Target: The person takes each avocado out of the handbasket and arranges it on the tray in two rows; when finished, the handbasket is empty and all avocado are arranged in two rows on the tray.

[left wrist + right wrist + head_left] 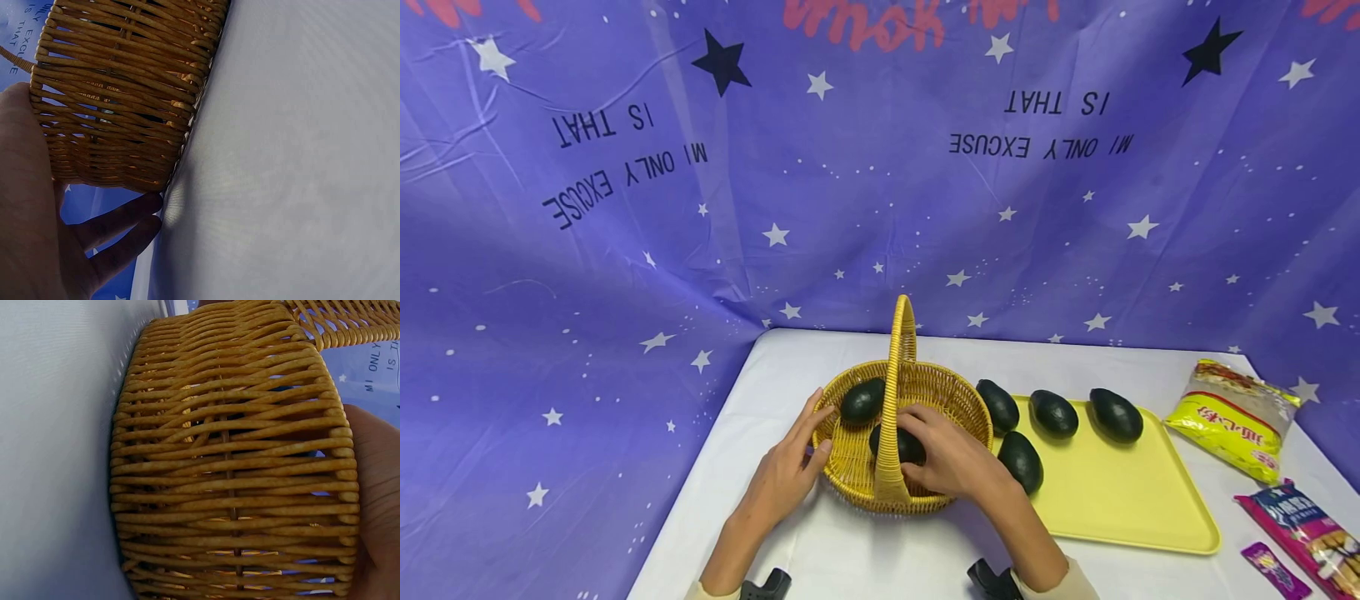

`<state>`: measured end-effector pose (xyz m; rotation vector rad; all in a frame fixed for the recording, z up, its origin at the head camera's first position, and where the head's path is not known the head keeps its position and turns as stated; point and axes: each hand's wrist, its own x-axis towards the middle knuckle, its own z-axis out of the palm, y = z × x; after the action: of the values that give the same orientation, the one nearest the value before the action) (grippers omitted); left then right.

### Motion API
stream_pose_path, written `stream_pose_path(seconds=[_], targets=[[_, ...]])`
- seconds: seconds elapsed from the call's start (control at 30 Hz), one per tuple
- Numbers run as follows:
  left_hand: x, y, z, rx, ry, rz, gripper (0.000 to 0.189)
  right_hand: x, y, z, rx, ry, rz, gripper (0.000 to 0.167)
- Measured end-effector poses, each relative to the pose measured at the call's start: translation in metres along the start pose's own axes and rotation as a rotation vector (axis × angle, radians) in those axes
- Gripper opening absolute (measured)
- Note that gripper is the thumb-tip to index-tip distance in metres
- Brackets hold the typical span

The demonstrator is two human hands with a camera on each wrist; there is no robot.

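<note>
A yellow wicker basket (964, 398) with a tall arched handle stands on the white table and holds two dark avocados. One avocado (862, 401) lies toward its back left. The other avocado (910, 447) lies under the handle, and my right hand (951, 454) reaches over the rim and grips it between fingers and thumb. The handle covers part of this avocado. At the basket's left side my left hand (786, 479) touches the rim with its fingers spread. In the left wrist view, two extended fingers (128, 247) show beside the woven wall (125, 94). The basket's wall (237, 475) blocks the right hand's fingertips in the right wrist view.
Right of the basket is a yellow tray (1120, 500); several avocados (1055, 414) lie on it or along its left edge. Farther right are a yellow food bag (1236, 421), a blue-and-pink snack packet (1303, 533) and a small purple packet (1276, 571). A purple starred cloth (880, 192) hangs behind.
</note>
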<state>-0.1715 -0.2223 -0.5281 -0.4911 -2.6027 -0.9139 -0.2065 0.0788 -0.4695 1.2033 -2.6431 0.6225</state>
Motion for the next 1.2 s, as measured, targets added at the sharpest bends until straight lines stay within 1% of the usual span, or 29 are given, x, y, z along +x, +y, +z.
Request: stream_pose_path(seconds=[0.33,0.8,1.13,1.2], targets=[[-0.001,0.0,0.001,0.002,0.001,-0.006,0.053,-0.006,0.005,-0.006,0.018,0.052,-0.029,0.067],[-0.001,0.0,0.001,0.006,0.005,-0.009,0.054,-0.016,0.011,-0.016,0.035,0.056,0.016,0.071],[-0.001,-0.001,0.001,0.0,0.004,-0.005,0.056,-0.026,0.016,-0.023,0.022,0.093,0.023,0.071],[0.0,-0.002,0.001,0.001,0.006,0.0,0.057,-0.028,0.017,-0.025,0.016,0.092,0.035,0.071]])
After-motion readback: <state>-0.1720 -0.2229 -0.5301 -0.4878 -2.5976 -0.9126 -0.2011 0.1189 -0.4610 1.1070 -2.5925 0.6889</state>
